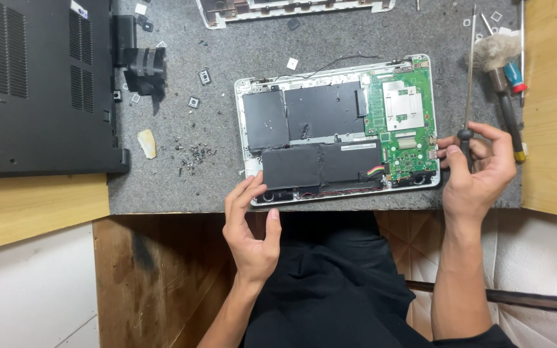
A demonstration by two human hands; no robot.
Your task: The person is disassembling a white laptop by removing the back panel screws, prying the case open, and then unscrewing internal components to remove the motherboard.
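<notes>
I'm gripping a thin screwdriver [469, 84] in my right hand [475, 174], fingers closed round its black handle, shaft pointing away from me, just beside the opened laptop [336, 129] lying on the grey mat [182, 187]. Left hand [249, 225] is resting open, empty, fingertips touching the laptop's near-left corner. Loose screws [195, 154] are lying to the left.

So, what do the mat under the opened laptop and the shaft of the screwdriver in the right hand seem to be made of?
The mat looks like grey felt or a similar fibre sheet: matt, speckled, no shine. The screwdriver in the right hand has a thin shaft that looks like bare metal, pale and slightly glossy; its dark grip seems plastic or rubber, though that is hard to tell. The opened laptop lies on the mat.
</notes>
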